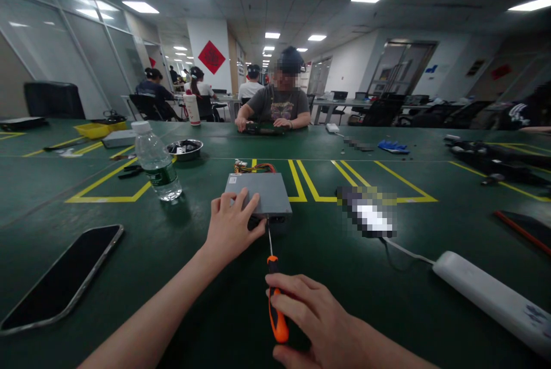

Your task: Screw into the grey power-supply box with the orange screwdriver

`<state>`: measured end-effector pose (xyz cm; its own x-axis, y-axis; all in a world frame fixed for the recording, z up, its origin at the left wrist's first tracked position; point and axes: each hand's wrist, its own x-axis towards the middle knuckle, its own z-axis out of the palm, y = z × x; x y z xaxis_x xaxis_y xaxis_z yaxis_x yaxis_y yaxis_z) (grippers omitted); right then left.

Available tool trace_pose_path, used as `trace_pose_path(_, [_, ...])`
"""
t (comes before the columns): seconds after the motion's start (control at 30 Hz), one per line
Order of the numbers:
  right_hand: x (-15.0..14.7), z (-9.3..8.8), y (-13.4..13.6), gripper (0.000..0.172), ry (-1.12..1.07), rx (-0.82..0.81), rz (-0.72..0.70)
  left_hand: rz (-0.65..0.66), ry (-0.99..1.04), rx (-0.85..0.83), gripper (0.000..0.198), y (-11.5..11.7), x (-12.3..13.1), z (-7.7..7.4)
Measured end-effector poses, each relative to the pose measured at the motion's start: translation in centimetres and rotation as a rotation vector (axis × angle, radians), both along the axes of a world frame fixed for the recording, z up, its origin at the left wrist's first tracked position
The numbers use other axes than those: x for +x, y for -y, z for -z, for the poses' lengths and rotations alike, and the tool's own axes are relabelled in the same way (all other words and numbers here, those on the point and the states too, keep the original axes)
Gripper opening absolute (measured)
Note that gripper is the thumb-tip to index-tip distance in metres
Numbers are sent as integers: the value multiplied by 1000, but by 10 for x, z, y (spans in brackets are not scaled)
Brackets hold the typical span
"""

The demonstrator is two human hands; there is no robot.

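Observation:
A grey metal power-supply box [260, 192] lies on the green table in front of me, with coloured wires [253, 167] at its far end. My left hand [230, 225] rests on its near left corner, fingers spread over the top and gripping the edge. My right hand [314, 314] is closed round the orange and black handle of a screwdriver [275, 300]. The screwdriver's shaft runs forward and its tip touches the near face of the box.
A phone [64, 280] lies at near left, a water bottle [157, 161] and a metal bowl [185, 148] at mid left. A white power strip [491, 297] with cable lies at right. A person sits across the table; others work behind.

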<state>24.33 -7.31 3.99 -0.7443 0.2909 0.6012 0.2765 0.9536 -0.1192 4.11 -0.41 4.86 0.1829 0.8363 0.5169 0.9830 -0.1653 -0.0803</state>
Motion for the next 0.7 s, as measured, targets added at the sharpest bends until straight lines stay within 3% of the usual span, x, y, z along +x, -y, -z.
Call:
trace_pose_path(0.17, [-4, -2, -2, 32, -25, 60, -11, 6, 14, -2, 48, 0, 0, -1])
trace_pose_path(0.3, [-1, 4, -2, 35, -83, 3, 8, 5, 8, -5, 48, 1, 0, -1])
trace_pose_path(0.5, [-2, -4, 1, 32, 40, 23, -1, 7, 29, -11, 47, 1, 0, -1])
trace_pose_path(0.7, [-1, -2, -2, 31, -119, 95, 25, 7, 12, -10, 48, 2, 0, -3])
